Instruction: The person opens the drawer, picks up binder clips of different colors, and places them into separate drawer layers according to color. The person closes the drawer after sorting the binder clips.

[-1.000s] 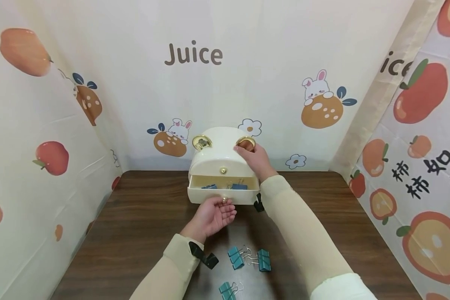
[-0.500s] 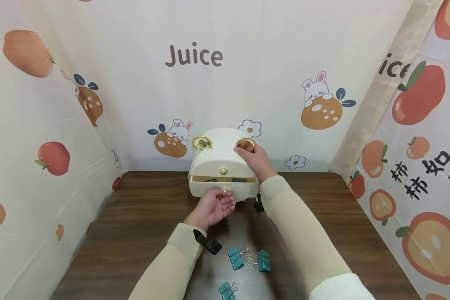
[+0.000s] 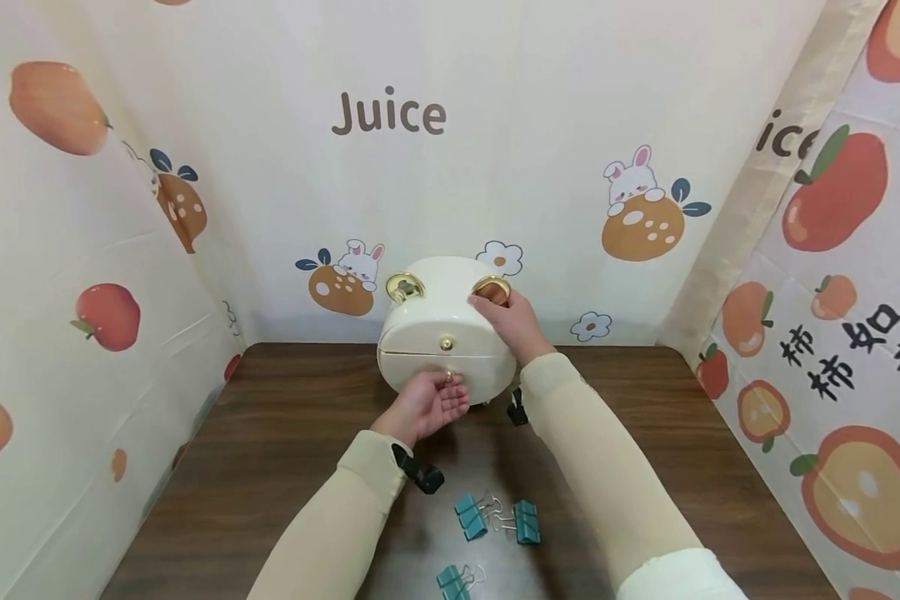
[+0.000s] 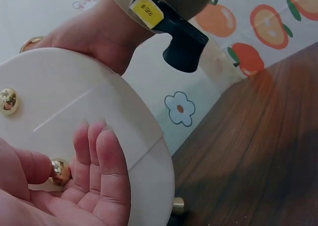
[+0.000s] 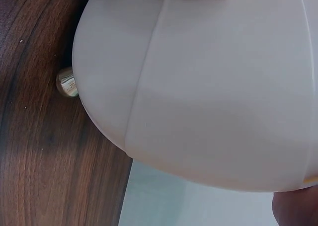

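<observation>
Drawer box (image 3: 450,312) at your 12 o'clock, on the table (image 3: 270,450), just before the curtain (image 3: 532,83). On its clock face: left ear (image 3: 405,286) at 11, right ear (image 3: 497,287) at 1, with your right hand (image 3: 520,325) there; upper knob (image 3: 447,344) near centre; lower knob (image 4: 60,172) at 6 from that, with your left hand (image 3: 431,402). Toward your 6 o'clock, two binder clips lie side by side, left clip (image 3: 470,517) and right clip (image 3: 527,522); near clip (image 3: 452,582) lies closer to you.

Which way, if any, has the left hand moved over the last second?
Yes: in the head view, the left hand has moved forward, closer to the upper gold knob, which has stayed practically in place.
</observation>
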Demonstrator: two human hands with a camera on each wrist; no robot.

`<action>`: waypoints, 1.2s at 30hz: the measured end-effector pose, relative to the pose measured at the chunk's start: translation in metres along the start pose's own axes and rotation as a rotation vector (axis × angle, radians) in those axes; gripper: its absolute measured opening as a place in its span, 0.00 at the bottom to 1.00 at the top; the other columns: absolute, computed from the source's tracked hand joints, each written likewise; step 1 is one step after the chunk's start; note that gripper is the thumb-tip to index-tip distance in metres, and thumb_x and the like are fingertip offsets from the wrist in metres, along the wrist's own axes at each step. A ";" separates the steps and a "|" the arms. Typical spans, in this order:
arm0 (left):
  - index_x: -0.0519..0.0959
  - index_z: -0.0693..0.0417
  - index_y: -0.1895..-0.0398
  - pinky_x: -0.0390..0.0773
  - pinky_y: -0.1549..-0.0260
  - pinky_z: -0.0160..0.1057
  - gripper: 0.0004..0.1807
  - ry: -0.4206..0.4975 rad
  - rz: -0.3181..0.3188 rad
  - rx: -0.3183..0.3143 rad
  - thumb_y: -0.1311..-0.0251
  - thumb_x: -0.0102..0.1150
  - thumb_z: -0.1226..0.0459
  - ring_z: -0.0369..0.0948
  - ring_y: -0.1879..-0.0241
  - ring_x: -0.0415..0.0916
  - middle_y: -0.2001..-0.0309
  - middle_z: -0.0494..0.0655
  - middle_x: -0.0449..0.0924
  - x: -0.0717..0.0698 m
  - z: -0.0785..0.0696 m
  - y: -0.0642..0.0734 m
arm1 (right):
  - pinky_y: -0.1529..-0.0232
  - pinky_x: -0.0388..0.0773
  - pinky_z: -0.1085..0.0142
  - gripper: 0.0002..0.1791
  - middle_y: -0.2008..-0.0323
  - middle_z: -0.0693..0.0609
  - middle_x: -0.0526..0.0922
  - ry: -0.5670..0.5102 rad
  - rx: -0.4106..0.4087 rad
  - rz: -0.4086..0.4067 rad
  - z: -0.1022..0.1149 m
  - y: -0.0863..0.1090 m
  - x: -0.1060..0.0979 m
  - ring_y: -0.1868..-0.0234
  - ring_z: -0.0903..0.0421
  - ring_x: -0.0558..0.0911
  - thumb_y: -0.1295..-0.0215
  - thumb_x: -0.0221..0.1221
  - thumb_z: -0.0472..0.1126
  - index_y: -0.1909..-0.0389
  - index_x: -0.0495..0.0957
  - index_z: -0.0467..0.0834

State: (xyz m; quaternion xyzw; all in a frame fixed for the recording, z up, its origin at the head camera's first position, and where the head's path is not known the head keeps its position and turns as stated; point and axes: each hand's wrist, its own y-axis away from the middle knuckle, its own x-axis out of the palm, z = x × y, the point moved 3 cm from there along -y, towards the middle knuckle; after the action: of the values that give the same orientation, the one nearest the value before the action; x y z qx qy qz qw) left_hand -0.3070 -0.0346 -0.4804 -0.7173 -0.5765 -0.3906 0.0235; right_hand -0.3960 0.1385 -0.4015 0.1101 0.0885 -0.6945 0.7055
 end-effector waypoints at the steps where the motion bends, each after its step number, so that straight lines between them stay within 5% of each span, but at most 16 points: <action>1: 0.74 0.62 0.60 0.84 0.63 0.41 0.14 -0.005 0.001 -0.002 0.20 0.38 0.64 0.42 0.69 0.81 0.70 0.51 0.80 0.000 0.000 0.000 | 0.52 0.79 0.52 0.42 0.49 0.50 0.82 0.000 0.004 -0.003 -0.001 0.000 -0.001 0.51 0.50 0.82 0.48 0.69 0.74 0.38 0.76 0.53; 8: 0.73 0.65 0.56 0.84 0.62 0.42 0.15 -0.052 0.004 0.013 0.20 0.39 0.63 0.43 0.70 0.82 0.71 0.52 0.80 -0.001 0.000 0.002 | 0.55 0.81 0.53 0.42 0.50 0.49 0.83 -0.005 0.004 0.006 -0.001 -0.001 -0.001 0.53 0.49 0.84 0.47 0.68 0.74 0.39 0.76 0.52; 13: 0.72 0.71 0.46 0.85 0.61 0.44 0.19 -0.191 -0.003 0.033 0.19 0.41 0.60 0.45 0.70 0.84 0.70 0.53 0.81 -0.005 -0.002 0.002 | 0.59 0.83 0.53 0.40 0.52 0.48 0.84 -0.018 -0.002 -0.006 -0.001 -0.001 0.000 0.56 0.49 0.85 0.47 0.69 0.74 0.41 0.77 0.53; 19: 0.73 0.73 0.43 0.86 0.61 0.44 0.25 -0.443 -0.011 0.050 0.19 0.40 0.55 0.45 0.69 0.83 0.67 0.56 0.81 -0.011 -0.011 0.005 | 0.59 0.83 0.54 0.41 0.52 0.48 0.83 0.012 -0.020 -0.050 0.002 -0.001 0.000 0.57 0.50 0.85 0.48 0.68 0.75 0.42 0.77 0.51; 23: 0.73 0.75 0.47 0.86 0.63 0.47 0.25 -0.632 0.042 0.079 0.19 0.42 0.55 0.44 0.72 0.84 0.70 0.54 0.81 -0.013 -0.022 0.013 | 0.56 0.82 0.54 0.39 0.52 0.48 0.83 0.051 -0.033 -0.110 0.010 0.008 -0.003 0.56 0.50 0.83 0.44 0.67 0.73 0.43 0.78 0.48; 29: 0.77 0.70 0.55 0.86 0.61 0.52 0.19 -0.951 0.178 0.206 0.19 0.43 0.60 0.45 0.70 0.83 0.70 0.55 0.81 -0.002 -0.050 0.040 | 0.46 0.78 0.54 0.31 0.46 0.49 0.81 -0.004 -0.062 -0.187 0.018 0.027 -0.011 0.46 0.51 0.78 0.32 0.61 0.67 0.43 0.78 0.46; 36: 0.78 0.55 0.61 0.80 0.67 0.42 0.12 -1.423 0.260 0.372 0.21 0.51 0.58 0.43 0.70 0.78 0.70 0.47 0.80 0.015 -0.088 0.067 | 0.40 0.73 0.53 0.25 0.42 0.48 0.78 -0.092 -0.164 -0.215 0.017 0.051 -0.024 0.41 0.51 0.75 0.25 0.58 0.56 0.39 0.77 0.43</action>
State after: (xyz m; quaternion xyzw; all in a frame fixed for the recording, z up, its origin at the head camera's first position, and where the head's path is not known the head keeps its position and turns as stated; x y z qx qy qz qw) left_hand -0.2971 -0.0878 -0.3826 -0.8433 -0.4198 0.2779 -0.1882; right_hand -0.3459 0.1571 -0.3771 0.0102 0.1237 -0.7607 0.6371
